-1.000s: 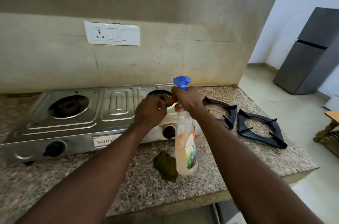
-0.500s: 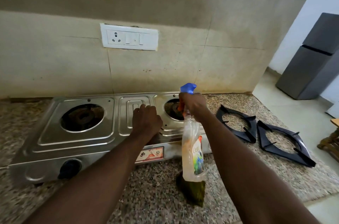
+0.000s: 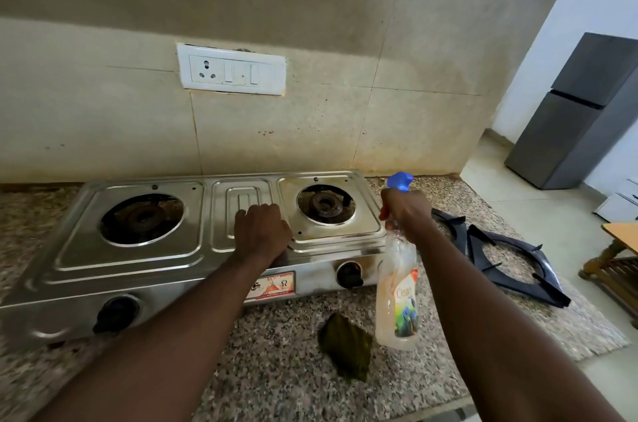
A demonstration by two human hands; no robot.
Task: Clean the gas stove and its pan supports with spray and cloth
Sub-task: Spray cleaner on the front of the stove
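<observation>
R hand [image 3: 407,212] grasps neck of spray bottle [image 3: 397,300] just under its blue trigger head; bottle held upright off the tabletop [image 3: 276,370], by the stove's front-right corner. Bottle is clear plastic w/ pale peach liquid inside, level hard to read. L hand [image 3: 262,231] rests on middle panel of the steel stove [image 3: 193,249], fingers bent down, nothing seen in it; can't tell if clenched. Both burners bare. Two black pan supports [image 3: 518,266] lie on tabletop right of stove, overlapping. Green cloth [image 3: 347,347] crumpled on tabletop in front of stove, below the bottle. Grey fridge [image 3: 580,117] far right.
</observation>
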